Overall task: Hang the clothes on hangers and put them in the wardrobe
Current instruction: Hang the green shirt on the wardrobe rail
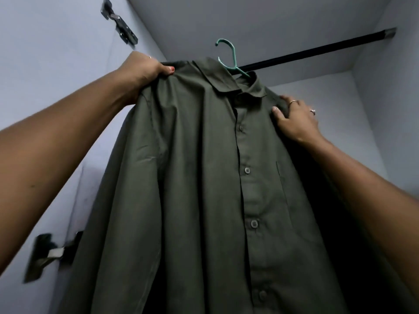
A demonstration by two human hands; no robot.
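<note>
presently, item: olive shirt (192,177) on teal hanger (229,57), raised inside wardrobe, hook just beside rail (317,49), whether seated i couldn't tell. left hand (145,69) grip pinched one shoulder; right hand (294,118) pinched the other. risk, i judged: hook missing rail, or shirt sliding off.

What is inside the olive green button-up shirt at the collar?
A teal plastic hanger: its hook and neck rise out of the collar of the olive green button-up shirt, in front of the black wardrobe rail. The hanger's shoulders are covered by fabric, so unseen.
</note>
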